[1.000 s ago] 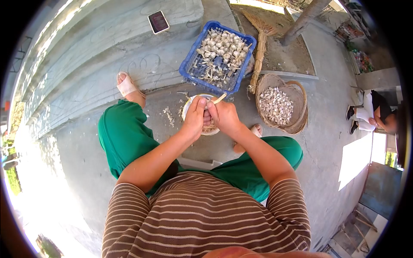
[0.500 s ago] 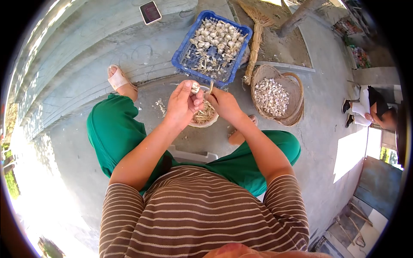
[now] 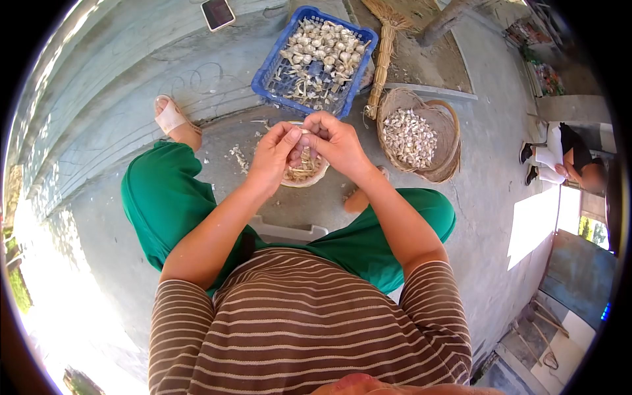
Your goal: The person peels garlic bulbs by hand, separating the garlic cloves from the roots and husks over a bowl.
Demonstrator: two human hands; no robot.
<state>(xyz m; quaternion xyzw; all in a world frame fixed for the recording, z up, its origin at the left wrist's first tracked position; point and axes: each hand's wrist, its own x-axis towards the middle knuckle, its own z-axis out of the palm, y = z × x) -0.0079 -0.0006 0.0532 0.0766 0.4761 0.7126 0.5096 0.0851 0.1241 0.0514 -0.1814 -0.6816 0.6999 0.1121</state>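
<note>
My left hand (image 3: 275, 153) and my right hand (image 3: 337, 146) meet above a round bowl (image 3: 318, 178) with dry stalks and skins in it. Between their pinched fingertips is a garlic bulb (image 3: 305, 131), mostly hidden, with only a pale bit showing. Beyond my hands, a blue plastic crate (image 3: 262, 82) holds many whole garlic bulbs (image 3: 329, 46) and some cut stems (image 3: 309, 89). To the right stands a wicker basket (image 3: 449, 141) with a heap of loose garlic cloves (image 3: 409, 138).
A straw broom (image 3: 382, 66) lies between crate and basket. At the upper left, a phone (image 3: 218, 14) rests on the concrete step (image 3: 145, 72). Garlic scraps (image 3: 239, 158) litter the floor left of the bowl. Another person (image 3: 566, 155) sits at the far right.
My right hand has come in against my left and now closes on the garlic bulb. The stem piece at its fingertips is out of sight. The view has shifted slightly.
</note>
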